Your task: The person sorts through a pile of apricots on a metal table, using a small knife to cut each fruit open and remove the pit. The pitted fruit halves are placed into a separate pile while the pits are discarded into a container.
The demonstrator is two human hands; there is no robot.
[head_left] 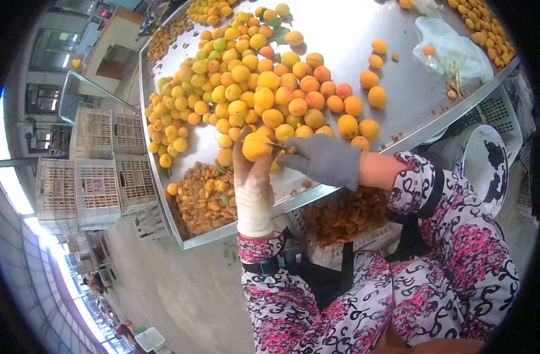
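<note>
Steel sheeting forms the table (pixel 364 35), which runs from the lower left to the upper right of the frame with a raised rim along its near edge. At lower centre, the apricot (pixel 257 146) is round, yellow-orange and whole-looking, held above that rim; being nearly spherical, it shows no clear long axis. The left hand (pixel 252 177), in a pale glove, has its fingers curled round the fruit from below. The right hand (pixel 324 159), in a grey glove, is closed on a thin knife (pixel 276 145), whose blade lies roughly level, pointing left into the fruit's right side. Just beyond, a large heap (pixel 246 82) of yellow and orange fruit spreads over the table's middle and left. A pile of brownish halves (pixel 208 197) lies at the table's lower left corner, and another (pixel 346 215) fills a crate under the rim. Clear plastic (pixel 450 47) rests at upper right. White crates (pixel 95 171) are stacked at the left on a concrete floor (pixel 181 289). Patterned pink, black and white sleeves fill the lower right.
</note>
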